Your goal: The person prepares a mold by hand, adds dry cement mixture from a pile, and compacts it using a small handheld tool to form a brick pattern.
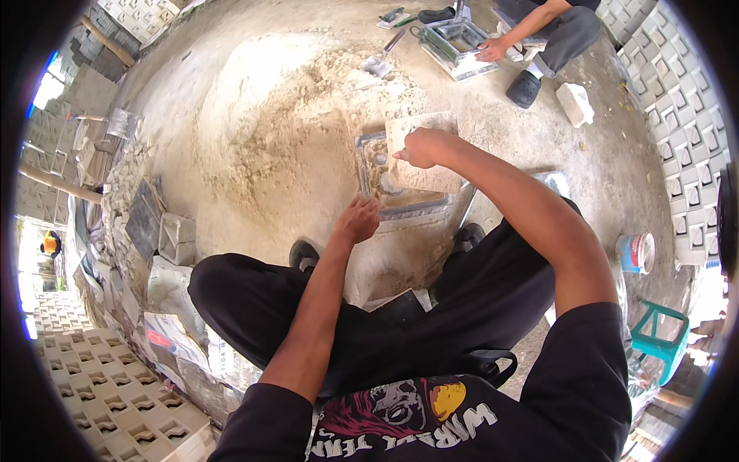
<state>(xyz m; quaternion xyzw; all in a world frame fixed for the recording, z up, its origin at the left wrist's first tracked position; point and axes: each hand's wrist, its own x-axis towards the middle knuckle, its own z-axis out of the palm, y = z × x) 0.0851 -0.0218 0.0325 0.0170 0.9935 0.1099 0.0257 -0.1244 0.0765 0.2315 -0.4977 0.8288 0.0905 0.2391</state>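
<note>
Squarish board, sides pointing forward, long axis unclear, clamped in right hand; left hand, closure unclear

Your bare left forearm runs forward and slightly rightward from a short black sleeve — left hand back-up, fingers forward. Your bare right arm angles inward across your front, its right hand farther out — curled, knuckles up.

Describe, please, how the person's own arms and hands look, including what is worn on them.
The left hand and right hand are bare, with no gloves visible. Both forearms are uncovered too; short black sleeves cover the upper arms.
</note>
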